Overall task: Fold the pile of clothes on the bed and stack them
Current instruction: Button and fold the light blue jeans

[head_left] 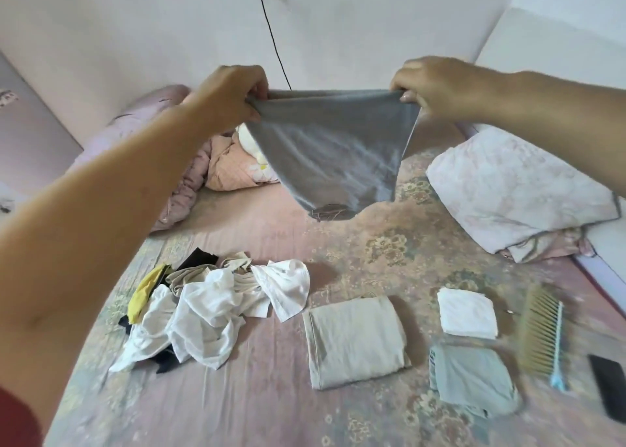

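Head view: your left hand (230,99) and right hand (430,89) are both raised above the bed (271,396), each with fingers curled and pinching one top corner of a grey garment (332,152). You hold its upper edge stretched between them, and the cloth hangs down clear of the bedspread, narrowing to a darker patch at the bottom.

Below your left forearm lies the unfolded pile of clothes (210,311), mostly white pieces with beige, yellow and black mixed in. To its right, apart from it, a folded beige garment (355,341) lies flat. Farther right sit a folded white cloth (467,312) and, just in front of it, a folded grey-blue garment (474,379).

A comb-like brush (542,335) and a dark phone (609,389) lie at the right edge. A pillow (515,192) rests at the right, a pink quilt (216,168) behind the held garment.
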`<state>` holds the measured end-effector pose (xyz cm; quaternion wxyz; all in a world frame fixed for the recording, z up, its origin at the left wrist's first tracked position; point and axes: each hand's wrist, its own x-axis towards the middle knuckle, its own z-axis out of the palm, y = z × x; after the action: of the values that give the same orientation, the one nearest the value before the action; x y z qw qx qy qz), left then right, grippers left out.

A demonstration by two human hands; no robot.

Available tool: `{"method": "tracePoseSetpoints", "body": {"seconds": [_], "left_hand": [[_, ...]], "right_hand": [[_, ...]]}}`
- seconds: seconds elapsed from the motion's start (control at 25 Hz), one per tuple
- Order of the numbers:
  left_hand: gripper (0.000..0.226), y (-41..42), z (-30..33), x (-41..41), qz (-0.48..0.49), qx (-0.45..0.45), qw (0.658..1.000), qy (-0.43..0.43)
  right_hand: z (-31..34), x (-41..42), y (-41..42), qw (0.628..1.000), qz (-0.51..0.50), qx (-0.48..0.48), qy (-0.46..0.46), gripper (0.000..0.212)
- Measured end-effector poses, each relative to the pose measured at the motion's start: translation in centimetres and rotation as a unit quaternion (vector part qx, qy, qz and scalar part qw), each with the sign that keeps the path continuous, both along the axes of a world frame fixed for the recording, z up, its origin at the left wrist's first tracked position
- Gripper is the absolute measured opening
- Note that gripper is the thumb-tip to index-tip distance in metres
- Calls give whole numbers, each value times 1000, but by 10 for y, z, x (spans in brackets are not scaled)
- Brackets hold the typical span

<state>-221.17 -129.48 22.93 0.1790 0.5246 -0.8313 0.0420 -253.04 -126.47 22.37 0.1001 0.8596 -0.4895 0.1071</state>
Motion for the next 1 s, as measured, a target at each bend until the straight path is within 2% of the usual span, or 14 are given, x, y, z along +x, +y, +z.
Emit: {"method": "tracePoseSetpoints", "body": {"seconds": [0.16, 0.32, 0.44, 0.52, 0.76, 0.88, 1.0], "left_hand": [[46, 54, -99, -4, -35, 137, 990, 4], [26, 136, -213, -2, -74, 249, 963, -73], [22, 215, -283, 1, -79, 296, 945, -113], [20, 261, -311, 5, -88, 302, 942, -120], [24, 375, -377, 18, -143, 327, 923, -146], [26, 397, -418, 16, -132, 378, 901, -168], [24, 388, -447, 12, -110, 420, 888, -150]], "right_hand": [[-98, -6, 55, 995, 20, 97, 25, 11], [-203, -7, 132, 979, -4, 192, 69, 23], [-271, 1, 205, 959, 2, 256, 119, 36], [-297, 6, 252, 949, 9, 294, 111, 42], [-343, 16, 371, 930, 42, 335, 148, 38], [-383, 24, 391, 912, 32, 372, 171, 42], [-418, 23, 381, 895, 22, 405, 186, 46]]}}
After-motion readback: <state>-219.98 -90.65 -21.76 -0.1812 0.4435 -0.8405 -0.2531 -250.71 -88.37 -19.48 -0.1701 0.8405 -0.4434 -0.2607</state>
